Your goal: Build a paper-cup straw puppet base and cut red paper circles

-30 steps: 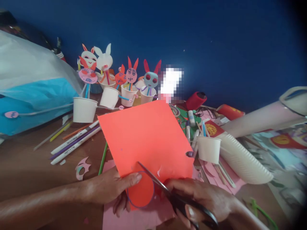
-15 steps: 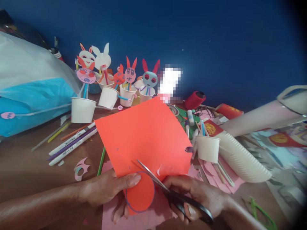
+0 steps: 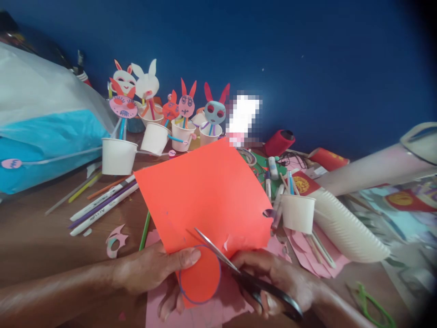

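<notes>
A large orange-red sheet (image 3: 205, 196) is raised in front of me, with a circle (image 3: 200, 275) outlined in purple at its lower edge. My left hand (image 3: 153, 273) pinches the sheet beside the circle, thumb on top and fingers underneath. Black-handled scissors (image 3: 266, 287) are in my right hand (image 3: 287, 278), fingers through the handles. One blade lies over the sheet, along the circle's upper right edge; the other blade is hidden behind the paper. Pink paper (image 3: 157, 300) lies beneath the sheet.
Paper rabbit-faced figures stand in white cups (image 3: 119, 156) at the back left. Markers (image 3: 102, 207) and a pink scrap (image 3: 116, 241) lie left. At right are another cup (image 3: 298, 214), stacked plates (image 3: 344, 223) and green-handled scissors (image 3: 370, 305). A blue wall (image 3: 307, 91) stands behind.
The view has shifted very slightly, so the background items at right sit a little farther right. Both hands, the sheet and the scissors hold nearly the same pose.
</notes>
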The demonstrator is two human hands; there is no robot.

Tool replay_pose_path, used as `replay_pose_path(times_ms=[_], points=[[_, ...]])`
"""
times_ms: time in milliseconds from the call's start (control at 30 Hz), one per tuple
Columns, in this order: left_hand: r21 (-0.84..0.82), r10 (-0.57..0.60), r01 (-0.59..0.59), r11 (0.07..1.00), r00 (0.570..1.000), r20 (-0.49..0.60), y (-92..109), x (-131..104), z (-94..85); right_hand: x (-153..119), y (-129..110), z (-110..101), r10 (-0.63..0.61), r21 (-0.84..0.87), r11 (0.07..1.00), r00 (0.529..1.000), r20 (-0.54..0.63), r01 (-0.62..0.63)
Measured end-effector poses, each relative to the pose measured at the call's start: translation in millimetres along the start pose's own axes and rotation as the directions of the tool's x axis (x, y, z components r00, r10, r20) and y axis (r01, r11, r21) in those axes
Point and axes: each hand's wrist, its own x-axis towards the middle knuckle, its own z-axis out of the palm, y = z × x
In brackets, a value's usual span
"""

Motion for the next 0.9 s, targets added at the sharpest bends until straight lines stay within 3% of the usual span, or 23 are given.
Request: replay_pose_path(times_ms=[267, 500, 633, 900], points=[[-0.020, -0.065, 0.066, 0.998, 0.997, 0.043, 3, -1, -0.7, 0, 7, 1, 0.004, 0.065, 0.998, 1.000, -0.010, -0.003], [0.080, -0.027, 0.026, 0.996, 1.000, 0.008, -1, 0, -5.1, 1, 6, 0, 0.021, 0.069, 0.997, 1.000, -0.010, -0.020], [0.095, -0.034, 0.027, 0.995, 0.997, 0.064, 5, 0, -5.4, 1, 5, -1, 0.075, 0.072, 0.994, 0.996, 0.039, -0.077], [0.199, -0.128, 0.128, 0.972, 0.992, -0.016, 11, 0, -5.5, 4, -11, 8, 0.076, -0.080, 0.994, 0.997, -0.006, -0.076]])
